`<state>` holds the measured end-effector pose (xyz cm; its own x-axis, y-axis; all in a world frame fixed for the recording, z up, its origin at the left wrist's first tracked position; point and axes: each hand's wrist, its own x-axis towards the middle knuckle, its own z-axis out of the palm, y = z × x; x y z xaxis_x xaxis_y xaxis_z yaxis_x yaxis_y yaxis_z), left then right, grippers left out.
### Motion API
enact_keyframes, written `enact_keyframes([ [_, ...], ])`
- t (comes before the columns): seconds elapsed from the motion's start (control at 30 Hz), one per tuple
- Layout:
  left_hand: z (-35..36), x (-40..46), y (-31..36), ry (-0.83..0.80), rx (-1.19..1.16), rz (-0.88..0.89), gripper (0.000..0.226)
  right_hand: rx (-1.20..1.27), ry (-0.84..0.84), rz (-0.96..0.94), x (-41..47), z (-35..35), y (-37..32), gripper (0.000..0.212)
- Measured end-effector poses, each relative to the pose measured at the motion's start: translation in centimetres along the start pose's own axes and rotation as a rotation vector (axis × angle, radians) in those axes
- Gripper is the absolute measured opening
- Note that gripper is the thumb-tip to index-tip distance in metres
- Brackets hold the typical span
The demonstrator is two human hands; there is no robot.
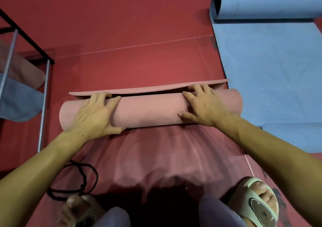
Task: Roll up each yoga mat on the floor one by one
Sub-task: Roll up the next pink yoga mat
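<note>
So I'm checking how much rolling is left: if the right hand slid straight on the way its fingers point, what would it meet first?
The right hand lies on the pink roll. Straight ahead it would likely meet the mat's loose end flap, then bare red floor.

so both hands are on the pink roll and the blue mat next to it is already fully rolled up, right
Not quite. Both the left hand and the right hand are on the pink roll, but the blue mat is only partly rolled: one end is curled and most of it lies flat. The head view shows this.
</note>
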<state>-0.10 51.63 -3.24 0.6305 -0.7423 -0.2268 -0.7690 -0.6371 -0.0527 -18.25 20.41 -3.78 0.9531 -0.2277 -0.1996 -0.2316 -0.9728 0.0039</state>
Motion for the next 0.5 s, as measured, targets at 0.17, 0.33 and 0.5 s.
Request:
enact_keyframes([
  [0.17,1.0,0.4,0.6,0.059,0.084,0.015,0.131,-0.136,0.016,-0.045,-0.1,1.0,0.4,0.120],
  [0.33,1.8,1.3,0.7,0.091,0.135,-0.003,0.132,-0.196,0.035,-0.012,0.3,2.2,0.0,0.139],
  [0.5,1.9,2.3,0.7,0.077,0.149,-0.023,0.126,-0.194,0.073,-0.011,1.0,2.6,0.3,0.129],
])
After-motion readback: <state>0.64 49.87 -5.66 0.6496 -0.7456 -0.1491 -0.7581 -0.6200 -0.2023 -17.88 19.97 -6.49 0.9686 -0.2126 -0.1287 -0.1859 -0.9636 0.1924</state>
